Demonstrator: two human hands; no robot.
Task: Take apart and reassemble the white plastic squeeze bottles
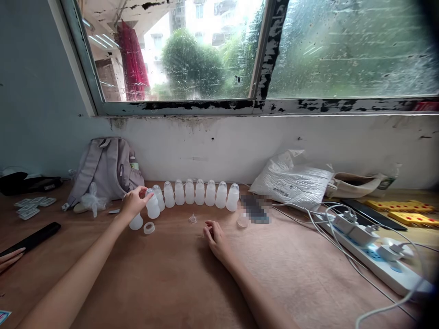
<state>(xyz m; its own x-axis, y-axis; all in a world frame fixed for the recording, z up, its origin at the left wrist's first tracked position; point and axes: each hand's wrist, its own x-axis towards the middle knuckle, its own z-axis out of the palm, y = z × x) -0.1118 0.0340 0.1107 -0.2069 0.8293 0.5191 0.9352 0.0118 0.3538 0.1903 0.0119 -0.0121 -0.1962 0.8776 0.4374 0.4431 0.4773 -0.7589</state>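
My left hand [134,202] is closed, with thumb and fingertips at the top of a frosted, capped baby bottle [152,209] at the left end of a curved row of similar bottles [200,193]. Below that hand stands another frosted bottle [136,223], its upper part hidden. A white screw ring [149,228] lies beside it. A clear nipple [193,219] stands on the table at mid-row. My right hand [215,238] rests on the table nearer me, fingers loosely bent and holding nothing. Right of it sits a translucent cap [242,221].
A pixelated dark flat object [255,209] lies right of the row. Farther right are a silvery plastic bag [291,178], a power strip [373,256] and loose cables. A backpack [109,169] leans on the wall. Another person's hand [12,259] touches a black case [32,237] at left.
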